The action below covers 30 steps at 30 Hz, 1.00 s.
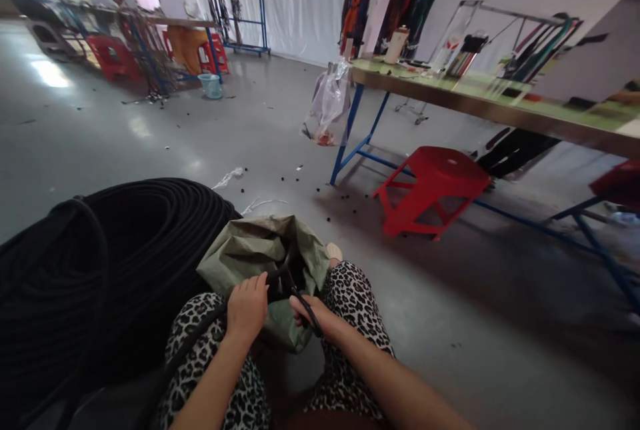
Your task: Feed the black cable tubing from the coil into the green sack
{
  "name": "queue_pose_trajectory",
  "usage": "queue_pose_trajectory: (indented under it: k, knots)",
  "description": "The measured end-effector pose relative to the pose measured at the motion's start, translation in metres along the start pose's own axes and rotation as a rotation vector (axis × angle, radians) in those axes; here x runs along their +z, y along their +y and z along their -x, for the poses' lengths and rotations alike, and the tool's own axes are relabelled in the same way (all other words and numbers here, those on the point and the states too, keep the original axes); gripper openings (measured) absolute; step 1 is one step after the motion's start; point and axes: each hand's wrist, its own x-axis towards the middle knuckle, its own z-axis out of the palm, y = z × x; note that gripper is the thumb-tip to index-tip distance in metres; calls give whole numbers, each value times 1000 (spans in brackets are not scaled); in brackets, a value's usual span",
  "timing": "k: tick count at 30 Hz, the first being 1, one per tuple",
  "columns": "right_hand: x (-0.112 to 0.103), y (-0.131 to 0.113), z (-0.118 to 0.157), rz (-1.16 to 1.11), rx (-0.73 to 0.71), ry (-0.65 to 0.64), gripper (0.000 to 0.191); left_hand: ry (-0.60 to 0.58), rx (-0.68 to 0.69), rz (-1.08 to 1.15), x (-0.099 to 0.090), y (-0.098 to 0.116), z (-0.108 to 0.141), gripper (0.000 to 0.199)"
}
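My left hand point(248, 307) is wrapped round a thick black cord point(213, 315), close to the cord's end. In my right hand point(315, 317) is a pair of scissors point(307, 310) with black handles, its blades pointing up at the end of the cord. Whether the blades touch the cord I cannot tell. Both hands are over the mouth of an open green woven sack point(235, 250) between my knees. Dark pieces show inside the sack, too shaded to make out. A big coil of the same black cord point(165, 200) lies at my left, with a strand running to my left hand.
A red plastic stool point(445, 170) stands right of centre by a long worktable point(480, 100) with blue legs. A clear plastic bag point(330, 107) hangs at its corner. Small black bits and white string point(230, 177) lie on the floor. A person point(187, 0) is at a far table.
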Motion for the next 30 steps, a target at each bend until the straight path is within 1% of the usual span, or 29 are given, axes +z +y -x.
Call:
queue_pose_trajectory:
  k: [5,11,18,24,30]
  knots:
    - [1,-4,-2,37,20,4,50,-34,11,0,0,-2,4,40]
    - [2,-13,0,64,46,-19,46,-77,-40,28,-7,0,11,41]
    - [6,-11,-3,84,74,-28,43,-96,-34,39,-10,5,13,40]
    - [1,-5,-3,22,55,-18,50,-98,2,18,-5,10,8,41]
    - [-3,-9,4,-38,34,-10,48,-76,-4,35,-3,13,6,40]
